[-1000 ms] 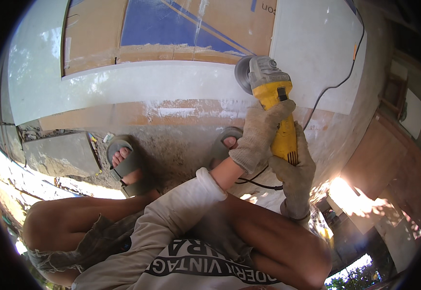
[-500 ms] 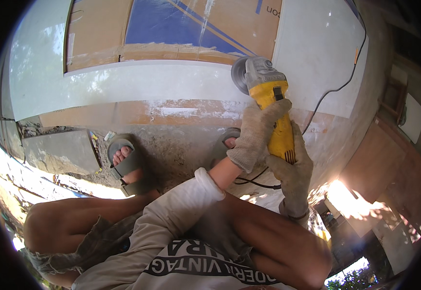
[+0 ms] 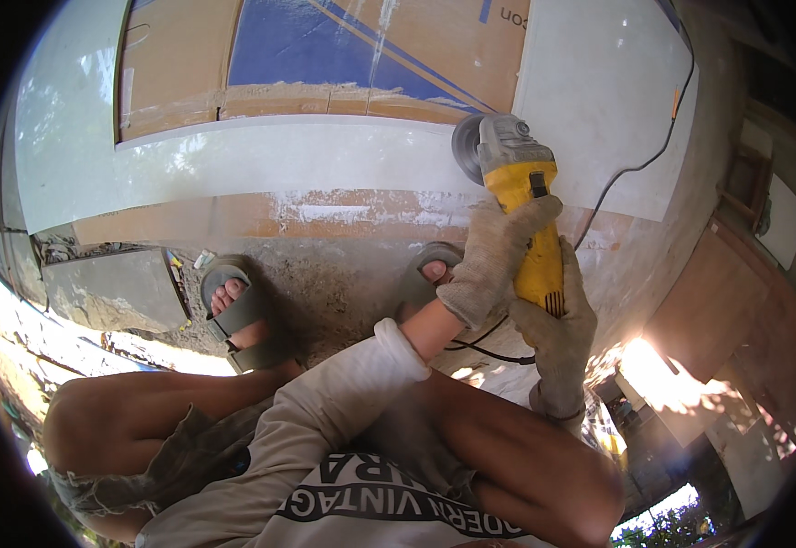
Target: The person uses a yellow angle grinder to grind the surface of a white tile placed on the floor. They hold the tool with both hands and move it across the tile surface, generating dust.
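My left hand [image 3: 498,251], in a dusty knit glove, is wrapped round the front of a yellow and grey angle grinder [image 3: 517,178]. My right hand [image 3: 558,338], gloved too, grips the rear of its body, where the black cord [image 3: 489,356] hangs. The grinder's grey disc [image 3: 466,151] is at the lower strip of a white panel [image 3: 233,160], near the right corner of its cut-out; whether it touches is unclear. Brown cardboard with blue print [image 3: 307,55] lies within the cut-out, and a white-smeared cardboard strip [image 3: 361,210] runs below the panel.
My sandaled feet [image 3: 247,306] rest on rough dusty ground just below the panel. A grey slab [image 3: 106,283] lies to the left. Brown boards [image 3: 709,301] and a small white board [image 3: 780,219] are at the right. The cord [image 3: 654,146] runs up past the panel's right side.
Over the last half second the grinder and both hands have shifted slightly right and toward me, after a small move left before that. The grip is the same.
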Action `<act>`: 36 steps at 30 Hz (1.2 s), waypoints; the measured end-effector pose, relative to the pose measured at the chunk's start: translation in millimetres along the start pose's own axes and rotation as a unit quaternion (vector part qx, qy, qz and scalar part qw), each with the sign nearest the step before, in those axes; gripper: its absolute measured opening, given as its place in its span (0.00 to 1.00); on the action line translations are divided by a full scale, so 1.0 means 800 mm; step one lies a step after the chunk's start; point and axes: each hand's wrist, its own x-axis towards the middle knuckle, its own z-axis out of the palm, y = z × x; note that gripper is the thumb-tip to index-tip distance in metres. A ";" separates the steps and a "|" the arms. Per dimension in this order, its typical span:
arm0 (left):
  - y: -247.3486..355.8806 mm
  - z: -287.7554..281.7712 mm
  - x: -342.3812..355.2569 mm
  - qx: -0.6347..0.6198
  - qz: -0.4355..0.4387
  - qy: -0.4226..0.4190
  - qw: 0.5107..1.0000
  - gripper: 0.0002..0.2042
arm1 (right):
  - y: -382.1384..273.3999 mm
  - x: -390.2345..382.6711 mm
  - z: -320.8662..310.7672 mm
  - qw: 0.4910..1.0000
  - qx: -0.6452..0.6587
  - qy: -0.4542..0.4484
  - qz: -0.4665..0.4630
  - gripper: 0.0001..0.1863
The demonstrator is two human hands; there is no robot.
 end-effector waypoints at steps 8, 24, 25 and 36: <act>-0.006 -0.001 0.003 0.012 -0.003 -0.029 0.999 0.22 | 0.006 -0.002 -0.006 1.000 -0.020 0.004 -0.012 0.47; -0.014 0.002 0.007 0.016 -0.016 -0.033 0.999 0.20 | 0.014 -0.002 -0.012 0.998 -0.056 0.026 -0.006 0.48; -0.014 0.001 0.009 0.028 -0.015 -0.034 0.999 0.20 | 0.013 -0.004 -0.013 0.998 -0.062 0.028 0.003 0.48; -0.003 0.005 -0.004 -0.005 -0.010 -0.042 0.999 0.20 | 0.016 -0.004 -0.009 0.998 -0.036 0.023 -0.039 0.47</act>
